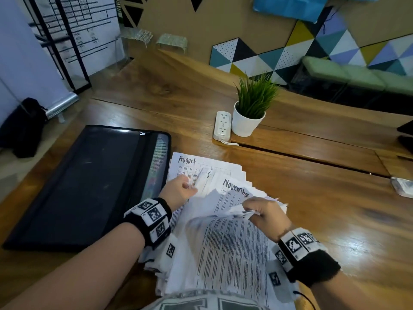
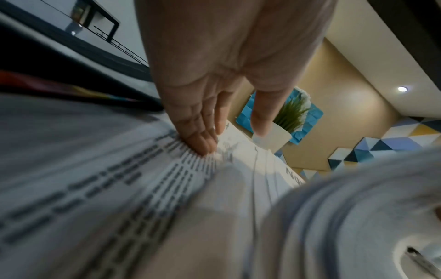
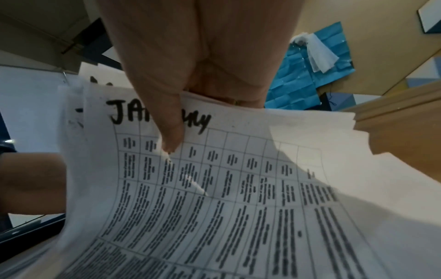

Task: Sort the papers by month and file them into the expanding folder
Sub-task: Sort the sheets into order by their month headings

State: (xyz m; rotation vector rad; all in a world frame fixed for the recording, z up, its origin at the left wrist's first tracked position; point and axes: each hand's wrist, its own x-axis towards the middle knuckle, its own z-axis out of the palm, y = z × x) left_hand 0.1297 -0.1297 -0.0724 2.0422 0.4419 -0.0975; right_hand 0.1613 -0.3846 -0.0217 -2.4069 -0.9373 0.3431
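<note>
Papers (image 1: pixel 223 249) lie spread in a loose, fanned heap right at the near edge of the wooden counter (image 1: pixel 312 198), some lifted and curling; a sheet headed "August" (image 1: pixel 190 163) lies at the far left of the heap and one headed "November" (image 1: pixel 235 189) shows toward the middle. Just left of the heap, touching its edge, the black folder (image 1: pixel 89 186) lies flat with its coloured pockets showing along the side nearest the papers. Farther back on the counter a green plant in a white pot (image 1: pixel 248 121) stands beside a white power strip (image 1: pixel 222 125), the two close together and well apart from the papers. Of the hands, the left hand (image 1: pixel 178 191) reaches over the heap's left part; in the left wrist view its fingers (image 2: pixel 200 139) are straight and held together, the tips pressing down on a printed sheet, with the thumb stretched apart above the paper. The right hand (image 1: pixel 266 212) holds up the corner of a bundle of sheets at the right of the heap; in the right wrist view its thumb (image 3: pixel 170 132) lies across a gridded sheet headed "January" (image 3: pixel 214 188), pinching it against the fingers behind, which the paper hides.
</note>
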